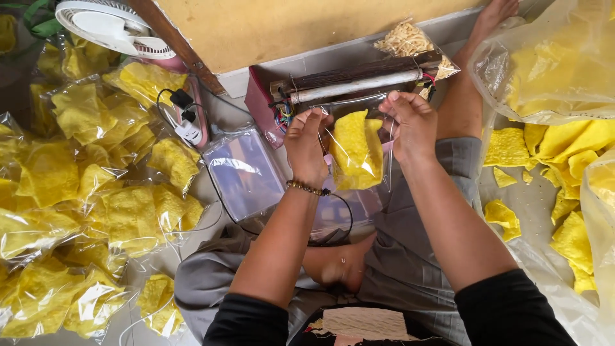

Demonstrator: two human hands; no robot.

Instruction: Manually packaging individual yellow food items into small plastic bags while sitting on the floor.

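Both my hands hold one clear plastic bag [357, 150] filled with yellow crackers. My left hand [306, 147], with a bead bracelet at the wrist, grips the bag's left top corner. My right hand [413, 125] grips its right top corner. The bag's open edge lies against the long bar of a heat sealer [359, 83] set in front of me on the floor. I sit cross-legged, a bare foot showing between my arms.
Many sealed bags of yellow crackers [77, 211] are heaped at the left. A stack of empty clear bags [246, 170] lies by my left hand. Loose crackers [557, 166] on plastic sheeting fill the right. A white fan [109, 22] and a power plug [186, 122] are at the far left.
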